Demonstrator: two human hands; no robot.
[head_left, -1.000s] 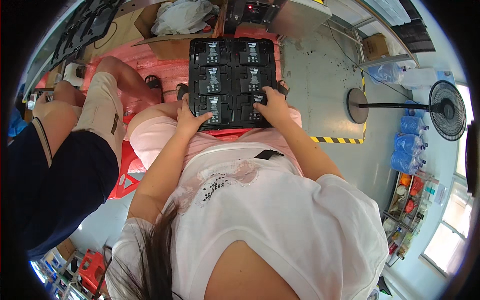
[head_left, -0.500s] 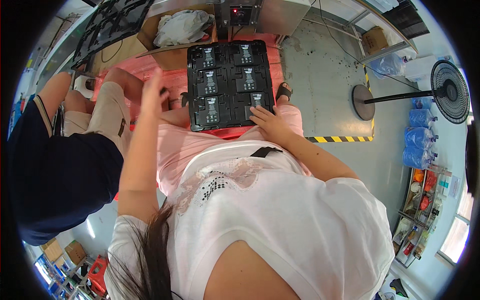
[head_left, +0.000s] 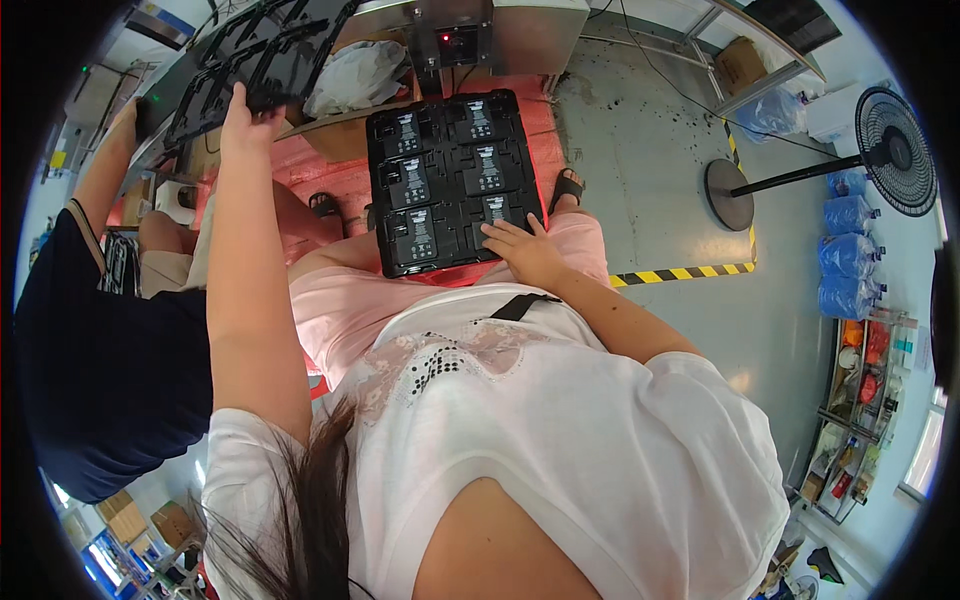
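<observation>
A black plastic tray (head_left: 455,205) lies across my lap, with several flat black batteries (head_left: 409,181) in its pockets. My right hand (head_left: 530,252) rests on the tray's near right corner, fingers spread beside the nearest battery (head_left: 496,209) on that side. At the upper left, a second black tray (head_left: 215,80) is tilted above the workbench. My left hand (head_left: 250,122) reaches up to its near edge, closed on it with the thumb over the top and the other fingers partly hidden beneath. A co-worker's hand (head_left: 127,115) is at this tray's left end.
The co-worker in a dark shirt (head_left: 110,370) sits close on my left. Ahead stand a metal machine (head_left: 455,45) with a red light and a cardboard box holding plastic bags (head_left: 360,75). A black floor fan (head_left: 730,195) and large blue water bottles (head_left: 848,255) are to the right.
My left hand has moved up from beside the lap tray to the edge of the tilted tray, which has shifted right. My right hand stays on the lap tray's corner.
</observation>
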